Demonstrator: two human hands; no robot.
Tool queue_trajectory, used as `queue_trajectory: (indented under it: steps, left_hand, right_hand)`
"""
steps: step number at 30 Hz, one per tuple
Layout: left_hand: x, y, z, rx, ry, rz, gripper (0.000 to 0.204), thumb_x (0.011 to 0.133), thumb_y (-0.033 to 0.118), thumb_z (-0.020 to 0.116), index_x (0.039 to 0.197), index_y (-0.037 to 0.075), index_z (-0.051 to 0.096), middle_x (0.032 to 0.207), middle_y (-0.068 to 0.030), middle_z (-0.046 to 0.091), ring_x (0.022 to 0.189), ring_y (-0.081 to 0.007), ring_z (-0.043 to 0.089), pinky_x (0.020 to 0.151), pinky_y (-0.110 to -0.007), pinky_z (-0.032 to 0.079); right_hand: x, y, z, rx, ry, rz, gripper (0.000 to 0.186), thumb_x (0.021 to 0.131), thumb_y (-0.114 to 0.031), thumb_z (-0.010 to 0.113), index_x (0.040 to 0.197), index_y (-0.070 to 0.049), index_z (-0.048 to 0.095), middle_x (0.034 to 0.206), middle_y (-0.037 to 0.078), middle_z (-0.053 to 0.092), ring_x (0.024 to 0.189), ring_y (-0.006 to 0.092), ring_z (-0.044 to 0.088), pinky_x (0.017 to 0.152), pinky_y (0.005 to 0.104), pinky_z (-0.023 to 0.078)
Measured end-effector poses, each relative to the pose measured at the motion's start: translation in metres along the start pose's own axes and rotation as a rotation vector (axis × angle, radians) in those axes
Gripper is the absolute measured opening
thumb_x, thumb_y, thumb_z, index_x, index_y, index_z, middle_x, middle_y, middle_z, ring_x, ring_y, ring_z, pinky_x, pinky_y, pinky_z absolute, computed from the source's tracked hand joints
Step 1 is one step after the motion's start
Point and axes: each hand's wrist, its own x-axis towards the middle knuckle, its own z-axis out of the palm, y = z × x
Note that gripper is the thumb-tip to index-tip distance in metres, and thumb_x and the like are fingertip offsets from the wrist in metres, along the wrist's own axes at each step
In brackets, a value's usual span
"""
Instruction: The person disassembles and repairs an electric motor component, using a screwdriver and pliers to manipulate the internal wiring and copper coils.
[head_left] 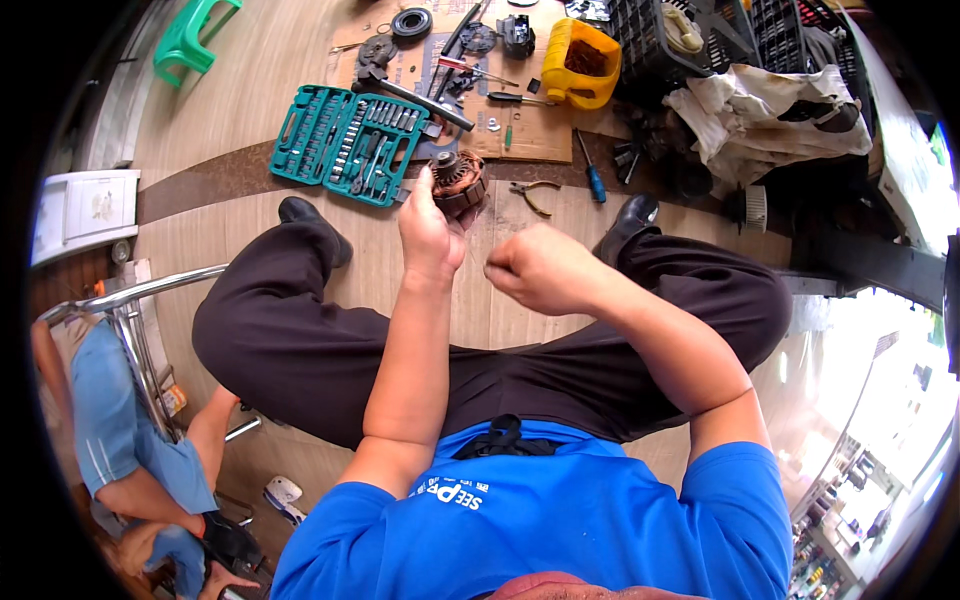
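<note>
My left hand (430,232) grips a motor core with copper windings (462,188), held up between my knees over the floor. A round grey metal part shows at the top of its coils. To its right and a little nearer, my right hand (545,268) is closed in a fist, apart from the motor core. Whatever its fingers may hold is hidden. Just beyond that fist lie pliers with yellow-and-black handles (540,204). A green socket set case (345,145) lies spread out beyond my left hand.
A cardboard sheet (540,130) bears tools and dark parts. Beside it stand a cut yellow jug (580,65) and a blue-handled screwdriver (594,180). Black crates (690,50) and a stained cloth (770,120) fill the far right. Another person (140,420) sits at left; a green stool (190,45) stands far left.
</note>
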Motion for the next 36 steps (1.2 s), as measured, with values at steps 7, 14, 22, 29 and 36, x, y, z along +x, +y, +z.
queue_trajectory:
  steps: [7, 14, 22, 29, 36]
  left_hand:
    - [0.005, 0.024, -0.017, -0.064, 0.056, -0.125, 0.046, 0.094, 0.039, 0.038, 0.114, 0.006, 0.062, 0.104, -0.0144, 0.069, 0.09, -0.0329, 0.068, 0.08, -0.05, 0.055]
    - [0.01, 0.02, -0.022, 0.162, -0.039, -0.08, 0.043, 0.097, 0.032, 0.038, 0.122, 0.002, 0.058, 0.111, -0.0157, 0.067, 0.096, -0.0323, 0.068, 0.081, -0.048, 0.057]
    - [0.018, 0.007, -0.027, -0.005, 0.205, 0.097, 0.037, 0.101, 0.032, 0.04, 0.121, 0.003, 0.054, 0.115, -0.0153, 0.063, 0.1, -0.0307, 0.065, 0.083, -0.051, 0.056]
    - [0.022, 0.014, -0.033, -0.307, 0.118, -0.151, 0.047, 0.098, 0.038, 0.035, 0.126, 0.004, 0.053, 0.123, -0.0188, 0.059, 0.105, -0.0375, 0.061, 0.091, -0.053, 0.052]
    - [-0.002, 0.029, -0.005, -0.202, -0.348, -0.43, 0.035, 0.094, 0.03, 0.045, 0.107, 0.004, 0.064, 0.102, -0.0131, 0.069, 0.09, -0.0259, 0.067, 0.081, -0.043, 0.056]
  right_hand:
    - [0.006, 0.051, -0.038, -0.427, 0.107, 0.424, 0.019, 0.083, -0.014, 0.056, 0.089, -0.005, 0.072, 0.093, 0.019, 0.07, 0.091, 0.0335, 0.068, 0.08, 0.0425, 0.055]
    - [-0.024, 0.043, -0.09, -0.248, 0.682, 0.268, 0.02, 0.088, -0.021, 0.059, 0.081, -0.003, 0.065, 0.081, 0.019, 0.065, 0.079, 0.0379, 0.063, 0.07, 0.0465, 0.049]
    - [-0.091, -0.036, -0.044, -0.001, 0.107, -0.249, 0.01, 0.084, -0.014, 0.06, 0.078, -0.006, 0.057, 0.069, 0.016, 0.057, 0.068, 0.0365, 0.06, 0.059, 0.0447, 0.048]
    - [-0.162, 0.006, 0.018, -0.048, 0.18, 0.147, 0.012, 0.084, -0.009, 0.065, 0.093, -0.001, 0.066, 0.08, 0.018, 0.065, 0.076, 0.0371, 0.064, 0.067, 0.0402, 0.051]
    - [-0.227, 0.034, -0.026, -0.179, 0.789, 0.516, 0.014, 0.091, -0.006, 0.061, 0.098, 0.004, 0.067, 0.083, 0.017, 0.069, 0.077, 0.0199, 0.067, 0.075, 0.0304, 0.05]
